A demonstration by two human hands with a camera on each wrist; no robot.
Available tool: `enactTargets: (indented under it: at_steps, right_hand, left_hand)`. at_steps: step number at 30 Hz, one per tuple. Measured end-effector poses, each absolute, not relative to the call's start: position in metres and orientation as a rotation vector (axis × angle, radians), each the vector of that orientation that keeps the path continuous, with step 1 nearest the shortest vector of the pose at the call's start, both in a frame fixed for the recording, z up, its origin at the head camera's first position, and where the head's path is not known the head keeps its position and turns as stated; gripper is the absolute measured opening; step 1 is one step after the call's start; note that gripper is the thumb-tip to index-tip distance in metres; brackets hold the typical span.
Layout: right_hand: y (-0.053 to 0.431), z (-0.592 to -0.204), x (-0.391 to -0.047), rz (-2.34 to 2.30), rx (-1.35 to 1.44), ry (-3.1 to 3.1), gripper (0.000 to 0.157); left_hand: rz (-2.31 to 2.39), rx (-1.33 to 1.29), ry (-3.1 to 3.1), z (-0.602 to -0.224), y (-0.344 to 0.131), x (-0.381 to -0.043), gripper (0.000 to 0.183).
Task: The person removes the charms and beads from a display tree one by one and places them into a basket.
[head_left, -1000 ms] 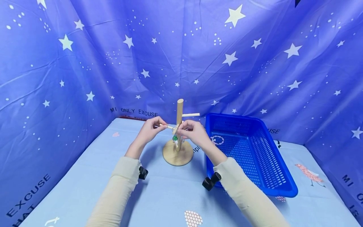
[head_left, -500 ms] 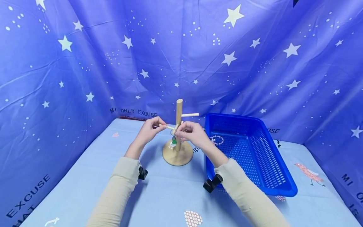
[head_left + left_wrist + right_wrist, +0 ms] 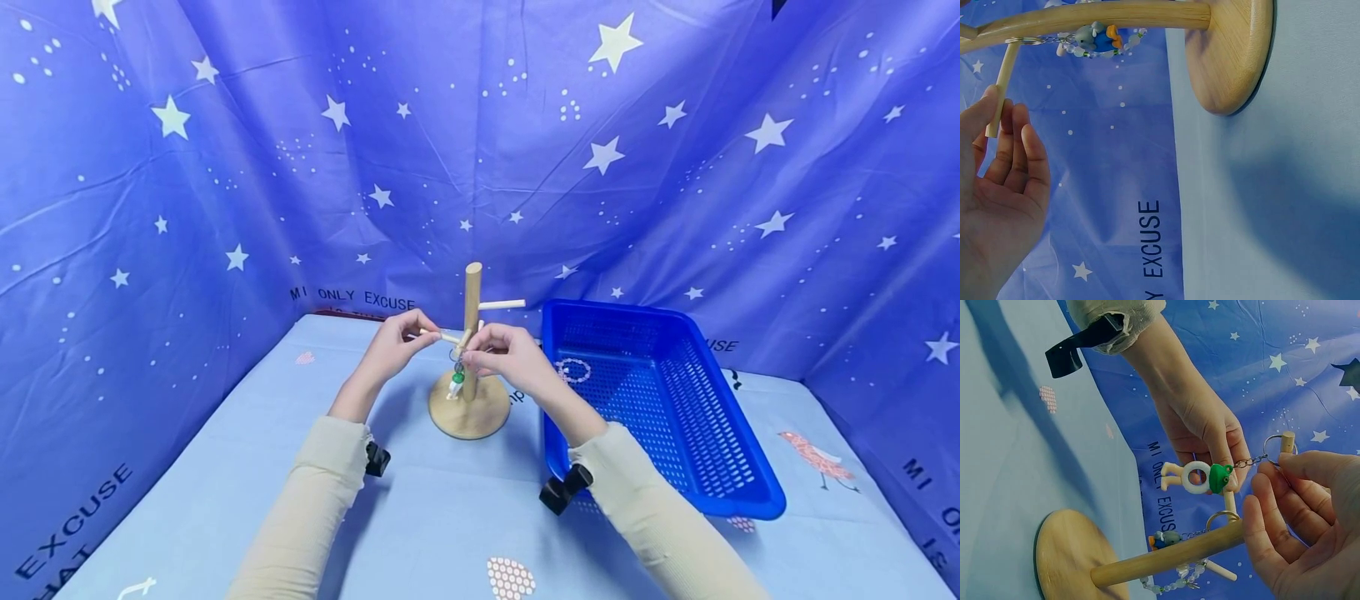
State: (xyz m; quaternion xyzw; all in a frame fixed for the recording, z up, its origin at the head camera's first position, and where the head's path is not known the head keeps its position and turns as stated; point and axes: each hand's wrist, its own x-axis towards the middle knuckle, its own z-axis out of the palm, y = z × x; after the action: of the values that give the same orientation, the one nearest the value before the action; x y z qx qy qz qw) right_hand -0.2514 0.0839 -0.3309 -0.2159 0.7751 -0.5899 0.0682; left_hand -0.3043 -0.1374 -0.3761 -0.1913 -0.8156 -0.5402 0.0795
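A wooden peg stand (image 3: 472,292) with a round base stands mid-table. My left hand (image 3: 397,346) pinches one thin peg (image 3: 1002,87) near its end. A key ring with a grey and blue figure keychain (image 3: 1099,39) hangs on that peg. My right hand (image 3: 1310,519) pinches the metal key ring (image 3: 1270,449) of a green frog keychain (image 3: 1217,478) with a white swim ring. This ring is at the tip of a front peg (image 3: 1287,441), seemingly around it. The frog dangles below in the head view. A beaded bracelet (image 3: 1196,575) hangs on the stand behind.
A blue plastic basket (image 3: 738,417) stands to the right of the stand, close to my right forearm. Inside it lies a pale beaded bracelet (image 3: 576,370). Another peg (image 3: 502,304) sticks out from the post toward the basket. Starry blue curtain (image 3: 420,167) surrounds the table.
The frog keychain has swung slightly left and now hangs lower and clearer of my right fingers. My right hand has shifted slightly; the left hand keeps its pinch on the peg.
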Motion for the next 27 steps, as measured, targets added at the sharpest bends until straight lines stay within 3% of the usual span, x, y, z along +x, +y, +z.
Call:
enactTargets:
  at_steps: [27]
  right_hand:
    - [0.097, -0.327, -0.245, -1.808, -0.72, 2.3, 0.014]
  left_hand:
    - [-1.601, -0.588, -2.433, -0.374, -0.137, -0.302, 0.009]
